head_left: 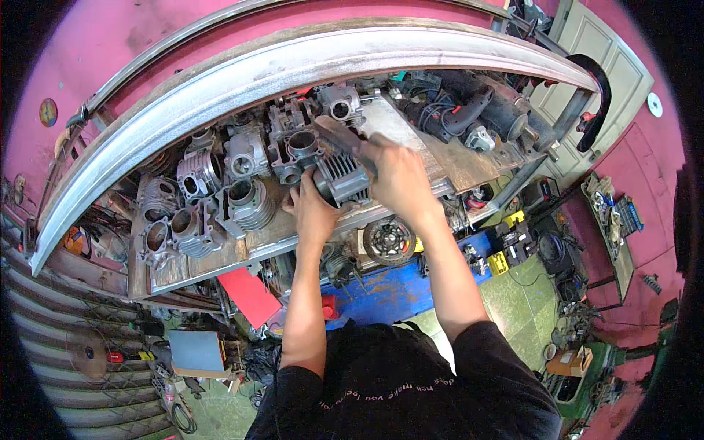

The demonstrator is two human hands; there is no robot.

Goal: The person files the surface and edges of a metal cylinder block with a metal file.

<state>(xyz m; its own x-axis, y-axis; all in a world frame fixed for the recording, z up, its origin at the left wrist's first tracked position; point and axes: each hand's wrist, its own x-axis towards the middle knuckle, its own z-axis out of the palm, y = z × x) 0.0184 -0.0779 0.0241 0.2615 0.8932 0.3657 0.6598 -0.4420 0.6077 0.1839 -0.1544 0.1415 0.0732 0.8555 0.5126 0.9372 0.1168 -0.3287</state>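
Head | finned cylinder [346, 174] held by left hand [317, 213], fingers curled round | dark tool [340, 136] gripped by right hand [398, 177], fingers closed

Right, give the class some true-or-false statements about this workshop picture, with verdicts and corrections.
1. The left hand touches a finned engine cylinder. True.
2. The right hand is empty. False: it holds a dark, long object.
3. More metal engine parts sit on the bench. True.
4. The wall is green. False: it is pink.
5. A red panel shows below the bench's front edge. True.
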